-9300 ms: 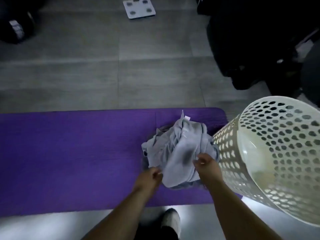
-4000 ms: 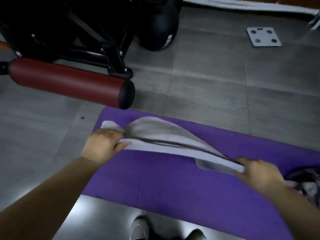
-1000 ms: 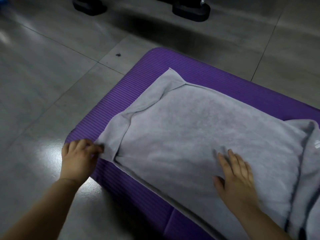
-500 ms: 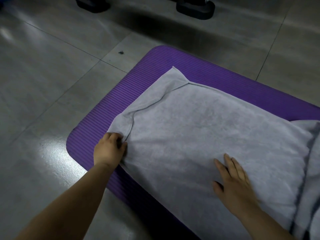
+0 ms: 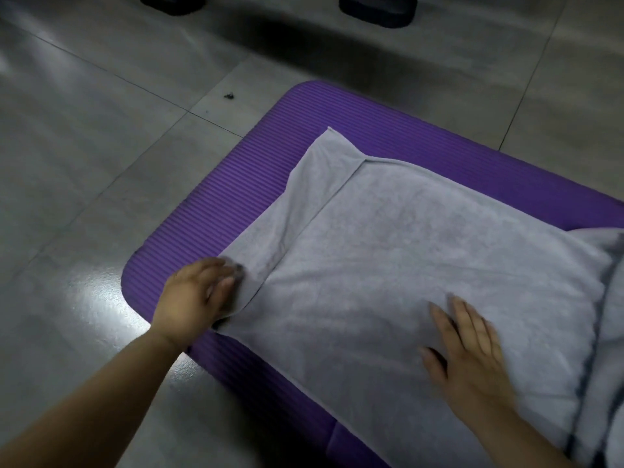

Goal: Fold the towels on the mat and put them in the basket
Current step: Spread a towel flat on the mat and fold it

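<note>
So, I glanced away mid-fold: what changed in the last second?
The left hand moved right, from the near corner of the purple mat onto the near-left corner of the grey towel, pushing its lower layer inward. The right hand stayed flat on the towel; the mat lies as before.

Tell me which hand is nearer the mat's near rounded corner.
Left. The left hand sits at the end of the towel, just beside that corner of the mat; the right hand lies flat mid-towel, farther off.

Grey towel (image 5: 422, 265): spread on purple ribbed mat (image 5: 219, 211), left hem turned over. Pressed flat by right hand (image 5: 469, 346); near-left corner touched by left hand (image 5: 199, 295), grip blurred.
</note>
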Available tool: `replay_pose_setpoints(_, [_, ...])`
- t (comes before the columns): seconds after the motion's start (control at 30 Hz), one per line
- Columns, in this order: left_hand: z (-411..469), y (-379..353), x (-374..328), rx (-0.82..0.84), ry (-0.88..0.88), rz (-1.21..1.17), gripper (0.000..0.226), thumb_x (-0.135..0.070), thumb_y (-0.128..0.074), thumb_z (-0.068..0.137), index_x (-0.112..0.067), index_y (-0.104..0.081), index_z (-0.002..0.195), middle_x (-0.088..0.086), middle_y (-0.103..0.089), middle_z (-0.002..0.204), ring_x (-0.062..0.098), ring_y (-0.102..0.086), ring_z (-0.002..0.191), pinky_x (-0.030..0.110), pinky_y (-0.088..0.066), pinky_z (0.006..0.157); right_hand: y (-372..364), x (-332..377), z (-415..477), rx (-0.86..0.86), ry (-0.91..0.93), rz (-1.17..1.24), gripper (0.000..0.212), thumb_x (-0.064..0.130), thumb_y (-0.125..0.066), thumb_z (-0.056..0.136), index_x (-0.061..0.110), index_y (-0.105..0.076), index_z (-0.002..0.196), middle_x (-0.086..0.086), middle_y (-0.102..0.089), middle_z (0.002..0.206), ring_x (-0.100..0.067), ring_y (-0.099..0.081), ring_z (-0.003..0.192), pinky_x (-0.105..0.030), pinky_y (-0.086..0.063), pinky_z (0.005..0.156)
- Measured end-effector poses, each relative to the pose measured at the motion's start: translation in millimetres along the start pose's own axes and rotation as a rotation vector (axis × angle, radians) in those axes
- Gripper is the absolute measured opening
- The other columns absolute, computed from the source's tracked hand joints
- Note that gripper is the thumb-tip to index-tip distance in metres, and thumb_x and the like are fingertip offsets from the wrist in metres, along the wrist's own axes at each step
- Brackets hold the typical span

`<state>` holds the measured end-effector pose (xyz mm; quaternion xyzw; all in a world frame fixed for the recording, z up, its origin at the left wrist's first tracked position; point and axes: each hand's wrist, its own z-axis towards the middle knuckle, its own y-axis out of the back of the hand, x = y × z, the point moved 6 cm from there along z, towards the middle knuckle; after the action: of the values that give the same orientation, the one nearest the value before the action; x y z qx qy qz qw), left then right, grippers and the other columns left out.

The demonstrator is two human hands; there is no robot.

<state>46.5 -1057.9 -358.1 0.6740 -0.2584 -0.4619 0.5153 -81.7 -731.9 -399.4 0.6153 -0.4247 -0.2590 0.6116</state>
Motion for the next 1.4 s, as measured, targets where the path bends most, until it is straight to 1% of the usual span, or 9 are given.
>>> replay_pose_setpoints(0.2, [103,-8,-54,0.01,-0.042,0.012,0.03,-0.019,-0.047,0.093,-0.01,-0.062,0.117,0.009,-0.057,0.126,0.028,-0.05,0.117,0.033,-0.035,0.099,-3,-12,14,-0.029,-0.026,-0.043,0.065,0.055,-0.002,0.094,0.013,-0.04,0.126,-0.024,-0.057,0.125,-0.031,-0.034,0.117,-0.027,-0.004,0.11])
replay_pose_setpoints(0.57, [241,-50,-152,0.186,-0.088,0.333,0.049,-0.01,-0.04,0.094,-0.018,-0.03,0.141,0.011,-0.025,0.144,0.036,-0.041,0.125,0.047,-0.039,0.094,-1,-16,20,-0.113,0.001,-0.041,0.058,0.051,-0.008,0.095,0.014,-0.043,0.124,-0.022,-0.057,0.125,-0.031,-0.036,0.121,-0.034,-0.011,0.109])
replay_pose_setpoints(0.7, [261,-71,-158,0.286,-0.065,0.428,0.035,-0.011,-0.038,0.095,-0.008,-0.049,0.129,0.016,-0.035,0.138,0.043,-0.032,0.13,0.055,-0.036,0.1,-8,-27,15,-0.172,0.052,-0.076,0.056,0.045,-0.007,0.097,0.022,-0.017,0.146,-0.009,-0.012,0.155,-0.021,-0.006,0.144,-0.037,-0.01,0.111])
replay_pose_setpoints(0.77, [269,-61,-161,0.177,-0.041,0.307,0.031,-0.012,-0.038,0.095,-0.005,-0.058,0.117,0.02,-0.047,0.13,0.043,-0.043,0.121,0.05,-0.039,0.096,-12,-29,15,-0.21,0.085,-0.09,0.055,0.046,-0.006,0.097,0.025,-0.003,0.148,-0.008,-0.008,0.156,-0.016,0.002,0.145,-0.038,-0.01,0.111])
replay_pose_setpoints(0.87, [279,-47,-161,0.027,0.009,0.003,0.031,-0.01,-0.043,0.092,-0.005,-0.056,0.119,0.021,-0.048,0.132,0.038,-0.048,0.117,0.039,-0.037,0.098,-12,-27,27,-0.215,0.058,-0.121,0.052,0.048,-0.008,0.096,0.025,-0.02,0.141,-0.011,-0.033,0.139,-0.022,-0.014,0.137,-0.039,-0.01,0.111])
replay_pose_setpoints(0.97, [269,-64,-158,0.115,-0.081,-0.198,0.048,-0.002,-0.04,0.091,-0.002,-0.035,0.138,0.018,-0.028,0.146,0.03,-0.031,0.134,0.026,-0.023,0.109,-18,-30,33,-0.159,0.03,-0.151,0.059,0.052,-0.009,0.095,0.016,-0.037,0.132,-0.011,-0.035,0.136,-0.03,-0.029,0.13,-0.039,-0.011,0.11])
replay_pose_setpoints(1.13, [188,-69,-124,0.101,-0.119,-0.091,0.058,-0.033,-0.039,0.087,-0.006,-0.037,0.138,0.02,-0.029,0.148,0.032,-0.026,0.138,0.044,-0.017,0.115,-17,-32,34,-0.041,-0.004,-0.144,0.063,0.055,-0.003,0.094,0.018,-0.037,0.132,-0.013,-0.044,0.138,-0.027,-0.028,0.131,-0.037,-0.007,0.111])
replay_pose_setpoints(1.3, [88,-69,-84,0.134,-0.099,0.113,0.086,-0.068,-0.012,0.085,-0.005,-0.044,0.134,0.022,-0.043,0.139,0.039,-0.038,0.13,0.045,-0.018,0.109,-17,-33,32,-0.145,0.041,-0.168,0.06,0.055,0.0,0.094,0.027,0.001,0.147,-0.009,-0.02,0.146,-0.012,0.014,0.143,-0.035,-0.001,0.113])
replay_pose_setpoints(1.4, [74,-81,-74,0.329,-0.019,0.251,0.105,-0.078,0.018,0.066,-0.017,-0.015,0.146,0.008,-0.012,0.154,0.024,-0.01,0.143,0.032,0.002,0.112,-4,-38,32,-0.14,0.154,-0.215,0.053,0.048,-0.016,0.094,0.023,-0.028,0.138,-0.008,-0.036,0.138,-0.018,-0.011,0.143,-0.032,-0.009,0.109])
